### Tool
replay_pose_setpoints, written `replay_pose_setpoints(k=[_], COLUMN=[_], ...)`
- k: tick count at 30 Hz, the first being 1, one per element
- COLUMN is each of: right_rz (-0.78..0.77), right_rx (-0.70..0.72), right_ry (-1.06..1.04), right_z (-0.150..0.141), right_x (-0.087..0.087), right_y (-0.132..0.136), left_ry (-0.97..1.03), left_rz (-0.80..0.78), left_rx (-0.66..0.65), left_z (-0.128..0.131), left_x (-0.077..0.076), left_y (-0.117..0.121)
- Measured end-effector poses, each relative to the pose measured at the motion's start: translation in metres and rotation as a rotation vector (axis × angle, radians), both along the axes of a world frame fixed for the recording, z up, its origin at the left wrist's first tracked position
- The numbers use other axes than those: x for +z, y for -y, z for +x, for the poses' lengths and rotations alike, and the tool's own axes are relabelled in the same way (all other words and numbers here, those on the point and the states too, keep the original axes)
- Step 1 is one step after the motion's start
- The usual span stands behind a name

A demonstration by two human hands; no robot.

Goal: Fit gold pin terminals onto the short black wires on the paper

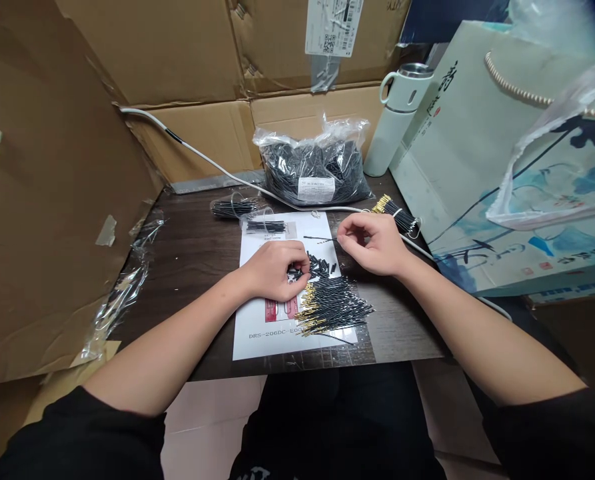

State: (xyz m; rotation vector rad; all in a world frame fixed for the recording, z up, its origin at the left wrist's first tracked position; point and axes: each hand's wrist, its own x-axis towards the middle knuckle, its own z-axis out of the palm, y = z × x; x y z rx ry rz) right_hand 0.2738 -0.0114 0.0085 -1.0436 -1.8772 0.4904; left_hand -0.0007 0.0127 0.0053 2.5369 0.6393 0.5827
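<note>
My right hand [374, 243] is raised over the table, thumb and fingertips pinching thin black wires [321, 238] whose ends stick out to the left. My left hand [280, 270] is curled shut at a pile of short black tubes [321, 264]; what its fingertips hold, if anything, is hidden. Just below the tubes lies a wide heap of cut black wires [337, 307], with gold-coloured ends at the left. Both heaps rest on a printed white sheet [250, 343], partly covered by my left hand.
A tied bundle of black wires [234, 208] and a second bundle [266, 227] lie behind my left hand. Another gold-tipped bundle [397, 213] is at right. Behind them stand a clear bag of black parts [317, 167], a bottle [392, 127] and a paper bag [457, 153]. A white cable [217, 163] crosses the table.
</note>
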Motion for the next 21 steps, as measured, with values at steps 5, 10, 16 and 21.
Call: replay_pose_setpoints(k=[5, 10, 16, 21], right_rz=[-0.001, 0.037, 0.038, 0.037], right_rx=[0.009, 0.023, 0.054, 0.058], right_ry=[0.004, -0.011, -0.021, -0.015], right_z=[0.000, 0.000, -0.001, -0.002], right_x=[0.001, 0.005, 0.005, 0.004], right_y=[0.001, 0.003, 0.005, 0.006], left_ry=[0.120, 0.306, 0.361, 0.393], left_rz=[-0.006, -0.021, -0.017, -0.011], left_rx=[0.026, 0.216, 0.233, 0.234], left_z=[0.005, 0.009, 0.009, 0.011], left_x=[-0.002, -0.006, -0.011, -0.011], left_y=[0.000, 0.000, 0.000, 0.001])
